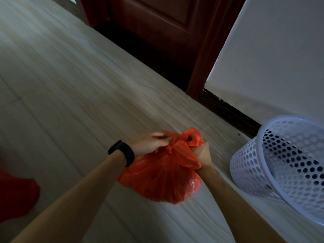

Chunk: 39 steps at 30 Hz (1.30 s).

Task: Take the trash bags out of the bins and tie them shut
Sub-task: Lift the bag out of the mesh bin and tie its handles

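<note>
A full red trash bag (163,178) is held above the floor in the middle of the view. Its top is gathered into a twisted neck with a loop of plastic sticking up. My left hand (149,142), with a black band on the wrist, pinches the bag's neck from the left. My right hand (203,153) grips the bag's top from the right, fingers curled round the plastic. A white perforated bin (280,160) stands to the right by the wall, with no bag visible in it.
Pale wood-look floor (70,93) spreads to the left. A dark red door (157,28) in its frame lies ahead. A white wall (271,58) with a dark skirting runs behind the bin. Something red (15,195) lies at the left edge.
</note>
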{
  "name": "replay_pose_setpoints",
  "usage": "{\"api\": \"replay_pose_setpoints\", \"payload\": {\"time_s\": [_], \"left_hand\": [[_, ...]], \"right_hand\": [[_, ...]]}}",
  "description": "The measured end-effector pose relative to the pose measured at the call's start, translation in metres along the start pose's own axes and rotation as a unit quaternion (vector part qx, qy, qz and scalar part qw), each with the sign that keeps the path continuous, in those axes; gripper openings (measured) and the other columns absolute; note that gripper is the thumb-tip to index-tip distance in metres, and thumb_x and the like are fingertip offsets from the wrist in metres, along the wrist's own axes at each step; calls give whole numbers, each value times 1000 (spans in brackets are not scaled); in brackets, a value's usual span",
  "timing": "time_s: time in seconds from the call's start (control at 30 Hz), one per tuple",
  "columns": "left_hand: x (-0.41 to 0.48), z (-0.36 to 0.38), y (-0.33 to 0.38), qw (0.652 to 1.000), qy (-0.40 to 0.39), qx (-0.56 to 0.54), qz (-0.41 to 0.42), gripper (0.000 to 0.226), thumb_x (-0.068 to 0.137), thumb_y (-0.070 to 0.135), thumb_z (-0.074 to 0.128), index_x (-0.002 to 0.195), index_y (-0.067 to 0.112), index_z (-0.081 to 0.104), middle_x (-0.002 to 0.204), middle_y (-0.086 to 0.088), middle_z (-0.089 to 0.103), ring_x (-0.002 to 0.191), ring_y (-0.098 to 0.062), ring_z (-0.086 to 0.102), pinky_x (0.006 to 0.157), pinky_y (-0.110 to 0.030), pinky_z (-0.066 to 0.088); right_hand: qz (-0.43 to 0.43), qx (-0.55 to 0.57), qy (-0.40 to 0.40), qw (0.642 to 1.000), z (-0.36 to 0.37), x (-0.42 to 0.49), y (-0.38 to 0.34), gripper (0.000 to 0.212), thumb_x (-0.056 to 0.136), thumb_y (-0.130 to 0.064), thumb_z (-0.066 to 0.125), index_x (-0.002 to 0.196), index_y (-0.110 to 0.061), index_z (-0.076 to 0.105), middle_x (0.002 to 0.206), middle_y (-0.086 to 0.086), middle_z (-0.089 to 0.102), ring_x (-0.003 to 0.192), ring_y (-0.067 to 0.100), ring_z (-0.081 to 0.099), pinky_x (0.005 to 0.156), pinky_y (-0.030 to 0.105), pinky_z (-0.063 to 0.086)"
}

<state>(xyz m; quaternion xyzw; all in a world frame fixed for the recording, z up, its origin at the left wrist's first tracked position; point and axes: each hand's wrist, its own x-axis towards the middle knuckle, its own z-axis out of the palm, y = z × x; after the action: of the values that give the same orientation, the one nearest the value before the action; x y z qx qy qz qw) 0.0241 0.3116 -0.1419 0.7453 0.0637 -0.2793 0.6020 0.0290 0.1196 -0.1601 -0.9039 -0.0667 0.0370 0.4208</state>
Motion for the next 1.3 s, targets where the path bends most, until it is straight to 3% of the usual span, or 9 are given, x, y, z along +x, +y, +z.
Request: {"api": "replay_pose_setpoints", "payload": {"time_s": [0.1,0.2,0.3,0.53,0.7,0.83,0.97,1.1,1.3], "left_hand": [[-3,-4,2,1000,-17,16,-15,18,94,40,61,82,29,68,56,8,48,55,-5,43,51,-15,32],[-5,-5,2,999,-23,11,-20,26,94,35,62,71,22,61,55,6,45,50,-3,42,48,-13,30],[-5,-5,0,999,-26,17,-12,19,91,29,67,75,20,64,52,12,50,51,-2,44,48,-12,32],[-7,0,-8,998,2,28,58,7,87,34,72,89,31,66,81,8,63,67,-4,57,64,-20,45],[-22,-3,-4,986,93,82,112,6,89,22,70,89,19,65,84,1,68,59,-9,64,63,-17,48],[-33,-10,-8,932,143,280,181,13,88,43,67,89,29,68,81,15,70,75,1,64,71,-21,50],[-40,-20,-17,878,172,393,211,24,89,54,52,95,33,61,87,14,69,78,-7,65,71,-31,51],[-47,-21,-35,807,186,511,228,27,92,55,39,94,33,54,86,9,66,82,-18,65,74,-34,46],[-49,-15,-36,861,211,423,188,31,83,54,51,105,33,59,107,5,63,103,-22,59,87,-39,50]], "right_hand": [[9,-4,0,1000,0,1,-8,47,73,-44,55,77,-1,72,76,17,73,72,30,69,65,43,53],[57,75,-20,995,0,5,-1,28,81,-30,66,69,-5,68,71,16,69,67,21,67,63,38,49],[69,133,-87,985,-4,9,6,18,80,-22,74,66,-27,63,71,0,66,69,14,65,64,35,50],[113,206,-146,961,-17,13,6,7,79,-28,82,79,-24,76,86,-2,76,89,16,73,87,42,58],[185,220,-151,946,-33,4,-3,34,75,-51,81,94,-23,77,93,-6,78,90,9,74,88,33,57],[195,262,-121,937,-35,-11,0,32,77,-45,80,95,-19,78,93,3,78,92,20,74,89,42,59],[203,279,-103,933,-44,-19,3,23,85,-24,76,89,-1,74,78,15,75,74,28,71,74,40,61],[191,252,-115,942,-61,-21,14,20,85,-25,76,87,-5,76,72,11,72,67,23,68,68,36,60],[217,228,-138,939,-61,-31,14,21,84,-29,77,93,-11,75,82,10,75,75,22,70,76,42,61]]}}
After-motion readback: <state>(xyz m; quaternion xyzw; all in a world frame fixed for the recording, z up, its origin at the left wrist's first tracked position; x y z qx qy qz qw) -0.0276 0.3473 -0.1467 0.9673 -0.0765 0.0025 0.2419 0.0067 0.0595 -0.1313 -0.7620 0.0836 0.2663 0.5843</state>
